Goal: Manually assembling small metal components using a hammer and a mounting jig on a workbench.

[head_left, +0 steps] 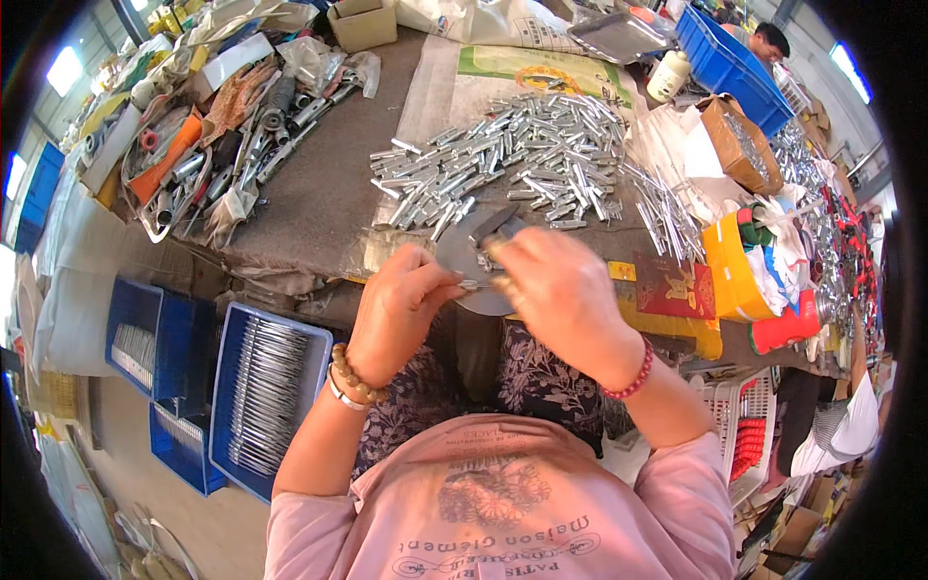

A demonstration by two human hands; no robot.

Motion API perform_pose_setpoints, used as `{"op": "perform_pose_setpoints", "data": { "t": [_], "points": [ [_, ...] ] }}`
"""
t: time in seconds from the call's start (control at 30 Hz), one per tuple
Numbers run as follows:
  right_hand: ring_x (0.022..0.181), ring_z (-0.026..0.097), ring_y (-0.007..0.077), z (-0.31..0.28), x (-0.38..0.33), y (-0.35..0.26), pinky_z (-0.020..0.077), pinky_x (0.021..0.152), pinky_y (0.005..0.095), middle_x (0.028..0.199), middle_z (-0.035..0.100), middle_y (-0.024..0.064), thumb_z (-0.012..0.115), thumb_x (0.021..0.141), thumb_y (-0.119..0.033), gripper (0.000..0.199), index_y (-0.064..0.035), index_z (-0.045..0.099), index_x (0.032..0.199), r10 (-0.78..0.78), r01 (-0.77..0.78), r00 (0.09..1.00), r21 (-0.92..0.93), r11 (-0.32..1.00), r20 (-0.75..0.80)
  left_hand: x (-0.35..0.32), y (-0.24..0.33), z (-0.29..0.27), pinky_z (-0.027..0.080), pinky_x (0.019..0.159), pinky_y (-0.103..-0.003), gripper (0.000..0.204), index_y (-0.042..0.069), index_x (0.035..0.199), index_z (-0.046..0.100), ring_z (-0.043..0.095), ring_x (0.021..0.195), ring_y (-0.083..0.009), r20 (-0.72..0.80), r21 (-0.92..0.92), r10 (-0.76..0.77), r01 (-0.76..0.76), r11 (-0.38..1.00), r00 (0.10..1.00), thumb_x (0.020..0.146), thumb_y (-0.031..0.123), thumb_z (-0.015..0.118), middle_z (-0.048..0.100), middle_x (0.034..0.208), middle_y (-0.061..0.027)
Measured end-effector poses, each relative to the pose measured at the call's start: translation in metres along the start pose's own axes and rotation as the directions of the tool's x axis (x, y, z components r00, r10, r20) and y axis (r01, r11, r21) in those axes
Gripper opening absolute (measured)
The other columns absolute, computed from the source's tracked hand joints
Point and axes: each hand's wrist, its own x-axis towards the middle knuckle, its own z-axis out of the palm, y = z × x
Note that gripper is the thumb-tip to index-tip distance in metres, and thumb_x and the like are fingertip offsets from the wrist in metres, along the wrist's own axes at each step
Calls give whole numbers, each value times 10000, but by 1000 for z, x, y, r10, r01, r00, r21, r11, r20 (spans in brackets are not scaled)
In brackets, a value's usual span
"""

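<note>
My left hand [401,304] is closed, thumb and fingertips pinching a small silver metal piece [468,285] over a round grey metal plate [488,303] at the bench edge. Beside it my right hand [561,280], slightly blurred, is curled around a dark hammer-like tool [495,222]; its handle is hidden by the fingers. Just beyond both hands lies a heap of silver metal tubes [541,145] on a printed sheet. To its right is a bunch of thin silver rods [665,217].
Blue bins [220,406] with rows of metal parts stand low on the left. Tools and scraps [208,145] crowd the bench's far left. On the right are a yellow container [732,266], a cardboard box [739,145] and a blue crate [739,72]. Another person [768,43] is at the far right.
</note>
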Motion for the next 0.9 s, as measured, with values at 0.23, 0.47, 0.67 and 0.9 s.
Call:
{"op": "perform_pose_setpoints", "data": {
  "t": [0.23, 0.47, 0.67, 0.9],
  "points": [
    [899, 687, 330, 4, -39, 27, 575, 787, 453, 986, 652, 115, 765, 832, -20, 414, -73, 712, 1239, 210, -218, 967, -37, 975, -145, 2, 3, 3, 523, 715, -351, 202, 21, 997, 795, 652, 796, -259, -10, -28, 1, -2, 1000, 1000, 811, 10, 870, 629, 897, -80],
    [772, 681, 307, -13, -62, 2, 554, 670, 405, 939, 617, 96, 738, 851, 16, 606, -160, 690, 1429, 190, -160, 966, 171, 972, -176, 2, 0, 2, 525, 714, -353, 194, 10, 1004, 788, 652, 803, -253, -2, -53, -5, 5, 999, 1000, 824, -16, 854, 637, 918, -85],
    [721, 636, 269, 3, -66, -5, 563, 657, 390, 894, 539, 67, 663, 898, -34, 577, -220, 699, 1443, 103, -97, 990, 60, 993, -98, 5, -1, 2, 524, 718, -350, 204, 1, 1016, 778, 655, 819, -254, 3, -52, 25, -24, 998, 1000, 826, -31, 845, 639, 918, -94],
    [780, 652, 295, 0, -53, 3, 560, 676, 404, 919, 560, 91, 694, 880, -18, 555, -184, 710, 1409, 225, -182, 958, 227, 957, -179, 1, 1, 3, 520, 733, -350, 186, 10, 1009, 786, 652, 840, -257, 33, -24, -37, 38, 999, 999, 835, -21, 844, 638, 930, -87]
  ]
}}
